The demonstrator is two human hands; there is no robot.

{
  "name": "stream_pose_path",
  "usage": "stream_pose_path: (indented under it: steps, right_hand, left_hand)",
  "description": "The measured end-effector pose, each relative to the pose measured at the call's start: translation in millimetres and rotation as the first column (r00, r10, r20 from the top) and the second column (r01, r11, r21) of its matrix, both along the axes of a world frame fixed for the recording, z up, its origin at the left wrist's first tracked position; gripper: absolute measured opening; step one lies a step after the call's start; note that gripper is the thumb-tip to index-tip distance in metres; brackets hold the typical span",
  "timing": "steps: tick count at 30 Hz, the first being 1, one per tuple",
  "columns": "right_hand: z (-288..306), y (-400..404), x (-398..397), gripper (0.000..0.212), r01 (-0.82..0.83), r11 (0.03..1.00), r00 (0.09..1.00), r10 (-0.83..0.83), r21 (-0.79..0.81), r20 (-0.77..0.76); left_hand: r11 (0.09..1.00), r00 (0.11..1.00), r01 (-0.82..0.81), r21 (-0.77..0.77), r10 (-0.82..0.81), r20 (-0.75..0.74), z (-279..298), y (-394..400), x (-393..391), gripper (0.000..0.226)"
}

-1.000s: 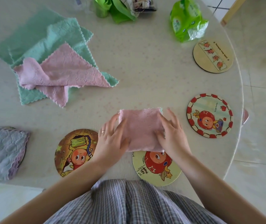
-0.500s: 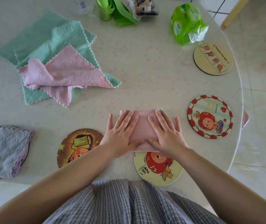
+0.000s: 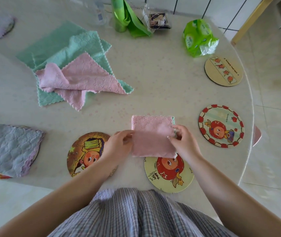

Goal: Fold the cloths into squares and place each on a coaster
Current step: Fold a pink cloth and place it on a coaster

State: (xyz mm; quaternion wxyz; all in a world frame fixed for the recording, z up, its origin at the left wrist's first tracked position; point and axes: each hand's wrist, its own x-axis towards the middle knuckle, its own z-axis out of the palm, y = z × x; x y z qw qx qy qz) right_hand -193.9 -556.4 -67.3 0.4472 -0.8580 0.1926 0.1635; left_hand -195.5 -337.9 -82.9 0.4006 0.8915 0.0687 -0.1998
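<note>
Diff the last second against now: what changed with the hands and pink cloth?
Both hands went from pressing flat to gripping: left hand and right hand now pinch the side edges of the folded pink square cloth. The unfolded pink and green cloth pile and round cartoon coasters stayed put.

Folded pink cloth (image 3: 151, 134): soft matt plush, embossed, scalloped edge. Grey cloth (image 3: 11, 149) at 9 o'clock: same quilted texture. Coasters, e.g. yellow coaster (image 3: 168, 175): smooth printed face, slight sheen. Table (image 3: 162, 74): glossy, speckled. Green packet (image 3: 198, 38) at 1 o'clock: shiny, probably plastic film.
</note>
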Motion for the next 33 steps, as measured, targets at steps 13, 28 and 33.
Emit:
stream_pose_path:
  steps: [13, 28, 33]
  right_hand:
    - [8, 79, -36, 0.015, 0.109, 0.955, 0.994, -0.107, 0.277, -0.024]
    - [-4, 189, -75, 0.038, -0.097, 0.994, 0.994, 0.094, 0.053, 0.049]
    - [-10, 193, -80, 0.040, -0.072, 0.996, 0.995, 0.075, -0.045, 0.065]
  left_hand:
    - [0.892, 0.966, -0.259, -0.370, 0.238, -0.103, 18, 76, -18, 0.035]
    - [0.962, 0.970, 0.216, -0.170, -0.231, -0.075, 4, 194, -34, 0.059]
    - [0.929, 0.935, 0.353, -0.115, -0.355, -0.003, 4, 197, -32, 0.061]
